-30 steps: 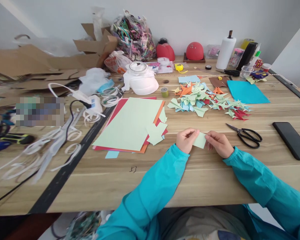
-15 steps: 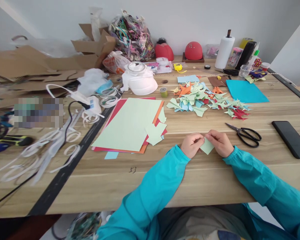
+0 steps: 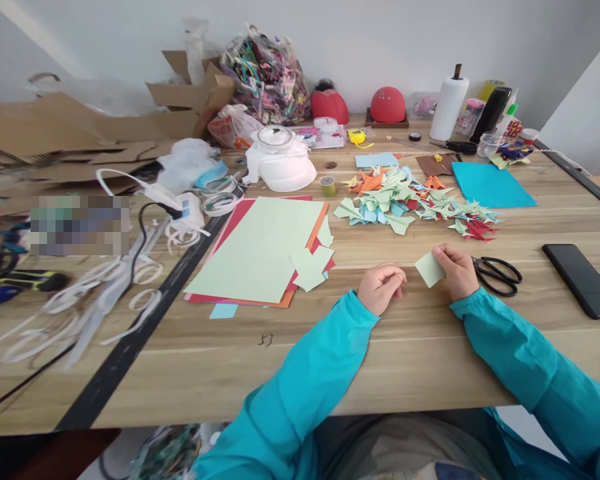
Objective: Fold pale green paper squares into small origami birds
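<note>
Between the thumb and fingers of my right hand (image 3: 457, 272) is a small pale green paper square (image 3: 429, 269), held by its right corner. My left hand (image 3: 381, 288) rests a little to the left, fingers curled together with nothing visible in them. Partly behind my right hand lie black-handled scissors (image 3: 500, 275); the blades are hidden. Beyond both hands spreads a heap of folded paper cranes (image 3: 387, 193) in green, orange, blue and red. To the left lies a stack of paper sheets (image 3: 255, 250), pale green on top, with smaller green pieces (image 3: 313, 268) at its right edge.
A black phone (image 3: 583, 280) lies at the right, and a turquoise sheet (image 3: 493, 185) at the back right. White cords and a power strip (image 3: 186, 210) occupy the left side. Behind stand a white cap (image 3: 283, 167), a thread spool (image 3: 327, 185) and a white bottle (image 3: 449, 108).
My left hand has let go of the green paper square. My right hand has moved right and slightly up with it, now covering the scissors' blades.
</note>
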The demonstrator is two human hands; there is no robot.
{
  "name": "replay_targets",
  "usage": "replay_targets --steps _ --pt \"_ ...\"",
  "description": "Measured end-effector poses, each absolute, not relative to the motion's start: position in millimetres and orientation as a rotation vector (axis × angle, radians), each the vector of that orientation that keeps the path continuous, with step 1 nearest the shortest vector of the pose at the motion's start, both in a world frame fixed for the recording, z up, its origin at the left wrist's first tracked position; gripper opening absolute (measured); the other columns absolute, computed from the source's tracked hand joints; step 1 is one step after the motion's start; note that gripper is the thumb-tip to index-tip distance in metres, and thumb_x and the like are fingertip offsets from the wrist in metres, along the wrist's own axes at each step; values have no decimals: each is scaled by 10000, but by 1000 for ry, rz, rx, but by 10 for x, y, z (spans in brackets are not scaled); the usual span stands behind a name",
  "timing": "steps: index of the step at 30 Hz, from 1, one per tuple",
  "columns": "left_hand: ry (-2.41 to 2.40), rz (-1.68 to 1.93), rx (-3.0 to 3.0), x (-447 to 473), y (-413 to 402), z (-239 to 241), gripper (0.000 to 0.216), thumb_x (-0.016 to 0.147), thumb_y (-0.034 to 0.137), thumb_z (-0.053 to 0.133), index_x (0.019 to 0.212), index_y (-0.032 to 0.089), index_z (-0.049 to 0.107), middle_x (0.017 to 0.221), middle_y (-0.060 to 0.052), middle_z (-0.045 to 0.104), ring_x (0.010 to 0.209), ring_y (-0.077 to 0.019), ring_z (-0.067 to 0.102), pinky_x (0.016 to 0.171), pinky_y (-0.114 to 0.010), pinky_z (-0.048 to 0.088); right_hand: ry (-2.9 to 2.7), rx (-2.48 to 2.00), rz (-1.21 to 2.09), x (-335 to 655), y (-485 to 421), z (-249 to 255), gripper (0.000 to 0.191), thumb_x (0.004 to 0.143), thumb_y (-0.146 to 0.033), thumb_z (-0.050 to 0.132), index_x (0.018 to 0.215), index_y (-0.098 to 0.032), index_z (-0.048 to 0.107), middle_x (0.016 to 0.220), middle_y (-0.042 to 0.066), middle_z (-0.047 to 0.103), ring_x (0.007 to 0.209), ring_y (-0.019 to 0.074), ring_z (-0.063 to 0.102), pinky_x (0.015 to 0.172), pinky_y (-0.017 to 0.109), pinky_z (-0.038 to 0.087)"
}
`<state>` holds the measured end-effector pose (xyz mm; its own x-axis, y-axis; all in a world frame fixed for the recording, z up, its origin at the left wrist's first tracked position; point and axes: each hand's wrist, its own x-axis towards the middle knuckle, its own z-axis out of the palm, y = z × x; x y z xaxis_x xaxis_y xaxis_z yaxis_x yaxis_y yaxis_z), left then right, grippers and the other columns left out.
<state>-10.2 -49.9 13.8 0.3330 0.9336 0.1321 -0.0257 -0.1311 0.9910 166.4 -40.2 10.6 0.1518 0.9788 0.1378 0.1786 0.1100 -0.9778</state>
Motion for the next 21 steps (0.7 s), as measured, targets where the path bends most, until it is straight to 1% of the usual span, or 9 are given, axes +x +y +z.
replay_targets --steps 5,9,13,16,21 --pt "935 1085 1394 -73 -484 77 222 732 360 585 716 139 595 674 -23 564 500 -103 548 469 -226 455 -1463 -1271 1007 1560 -488 170 332 743 -490 562 648 -172 562 572 1 505 542 117 441 488 242 367" --pt "927 1059 1482 -65 -485 67 249 730 383 596 706 135 607 702 -32 548 536 -105 536 471 -227 457 -1467 -1214 1131 1493 -567 215 304 744 -477 569 724 -173 571 606 5 539 544 117 469 493 244 383" --pt "923 1080 1434 -71 -490 77 267 734 403 592 702 138 598 692 -28 536 529 -102 524 453 -222 454 -1455 -1205 1150 1503 -571 226 300 737 -477 568 716 -178 563 620 4 534 556 118 470 514 250 390" --pt "917 1089 1482 -74 -491 92 253 745 389 581 697 141 600 687 -30 537 551 -107 516 467 -221 441 -1483 -1215 1110 1518 -562 227 287 743 -461 559 701 -178 556 602 -2 516 544 117 456 506 248 377" --pt "979 1124 1678 -81 -490 132 182 776 305 541 696 150 592 691 -36 562 644 -130 508 570 -243 414 -1673 -1207 1033 1515 -595 221 242 794 -394 514 706 -173 559 598 0 516 546 117 451 507 244 363"
